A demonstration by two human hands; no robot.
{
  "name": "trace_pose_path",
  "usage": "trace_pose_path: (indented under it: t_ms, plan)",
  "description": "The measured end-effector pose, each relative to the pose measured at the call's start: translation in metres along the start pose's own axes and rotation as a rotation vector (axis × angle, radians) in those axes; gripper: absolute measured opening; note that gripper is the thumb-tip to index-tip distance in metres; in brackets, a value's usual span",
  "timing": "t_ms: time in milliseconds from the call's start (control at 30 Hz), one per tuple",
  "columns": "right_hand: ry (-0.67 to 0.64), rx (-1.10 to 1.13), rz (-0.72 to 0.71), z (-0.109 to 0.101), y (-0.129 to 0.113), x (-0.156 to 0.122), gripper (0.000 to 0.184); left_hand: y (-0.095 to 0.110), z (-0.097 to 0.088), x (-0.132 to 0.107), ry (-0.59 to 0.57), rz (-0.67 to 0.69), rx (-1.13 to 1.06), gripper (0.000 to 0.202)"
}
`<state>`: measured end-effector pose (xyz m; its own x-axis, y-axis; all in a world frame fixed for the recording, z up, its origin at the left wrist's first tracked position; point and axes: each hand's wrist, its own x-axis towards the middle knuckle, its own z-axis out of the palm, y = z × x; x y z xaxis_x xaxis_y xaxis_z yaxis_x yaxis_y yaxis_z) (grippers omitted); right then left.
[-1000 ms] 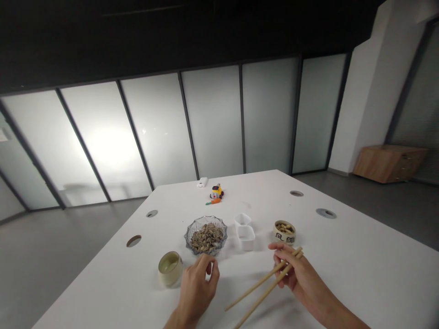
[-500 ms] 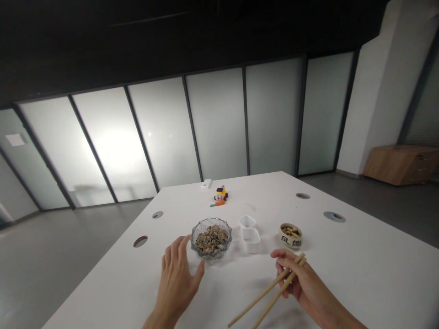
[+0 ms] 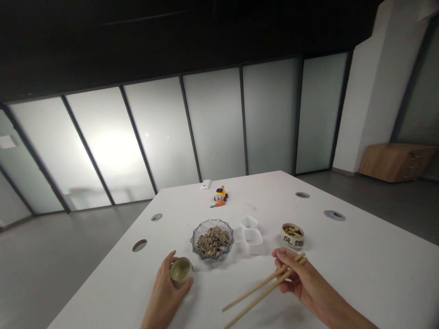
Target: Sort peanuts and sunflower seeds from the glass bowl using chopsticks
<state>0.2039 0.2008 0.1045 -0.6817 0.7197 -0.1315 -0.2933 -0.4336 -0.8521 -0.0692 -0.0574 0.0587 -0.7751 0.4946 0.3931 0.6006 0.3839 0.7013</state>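
Gripping a small cream cup [image 3: 181, 271] in the lower middle of the frame, the left hand [image 3: 164, 297] curls its fingers around the cup's near wall, thumb up along the left side; the cup looks empty and stands, or is held just over, the white table [image 3: 360, 274], beside the glass bowl of sunflower seeds [image 3: 212, 240]. At lower right, the right hand [image 3: 302, 281] pinches a pair of wooden chopsticks [image 3: 264, 288] near their thick ends, fingers closed over them, the tips slanting down-left toward the bottom centre, clear of any dish. By the look of it, the step in hand is readying cup and chopsticks; a next move would call for turning the tips toward a dish. Two white plastic tubs [image 3: 252, 233] and a printed bowl of peanuts [image 3: 292, 235] sit to the right of the seeds.
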Motion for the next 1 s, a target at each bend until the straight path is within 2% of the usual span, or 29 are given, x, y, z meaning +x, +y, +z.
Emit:
trace_pose_path:
  t_ms: [67, 133, 200, 267, 367, 467, 567, 667, 767, 867, 1000]
  plan:
    - [0.027, 0.027, -0.07, 0.011, -0.014, 0.008, 0.045, 0.005, 0.004, -0.006, -0.046, 0.006, -0.031, 0.073]
    - [0.0, -0.036, -0.207, 0.027, -0.033, 0.018, 0.045, 0.008, 0.012, -0.012, -0.072, 0.026, -0.057, 0.074]
    - [-0.053, -0.175, -0.372, 0.048, -0.051, 0.026, 0.045, 0.01, 0.021, -0.02, -0.092, 0.052, -0.075, 0.075]
    - [-0.039, -0.348, -0.514, 0.069, -0.061, 0.033, 0.043, 0.013, 0.031, -0.026, -0.092, 0.08, -0.095, 0.074]
    - [-0.097, -0.586, -0.656, 0.096, -0.057, 0.04, 0.032, 0.016, 0.044, -0.035, -0.028, 0.116, -0.129, 0.074]
    - [-0.189, -0.768, -0.793, 0.111, -0.041, 0.049, 0.024, 0.016, 0.057, -0.041, -0.066, 0.174, -0.129, 0.075]
    - [-0.253, -0.864, -0.886, 0.114, -0.027, 0.059, 0.025, 0.014, 0.074, -0.044, -0.043, 0.178, -0.158, 0.082]
    - [-0.283, -0.868, -0.873, 0.11, -0.019, 0.068, 0.029, 0.013, 0.089, -0.044, -0.06, 0.139, -0.18, 0.085]
    - [-0.289, -0.871, -0.853, 0.104, -0.015, 0.074, 0.03, 0.017, 0.094, -0.041, -0.165, 0.089, -0.164, 0.087]
    - [-0.28, -0.891, -0.866, 0.1, -0.014, 0.078, 0.032, 0.019, 0.09, -0.035, -0.319, 0.064, -0.166, 0.091]
    - [-0.274, -0.875, -0.841, 0.096, -0.013, 0.083, 0.036, 0.008, 0.091, -0.027, -0.44, 0.048, -0.263, 0.095]
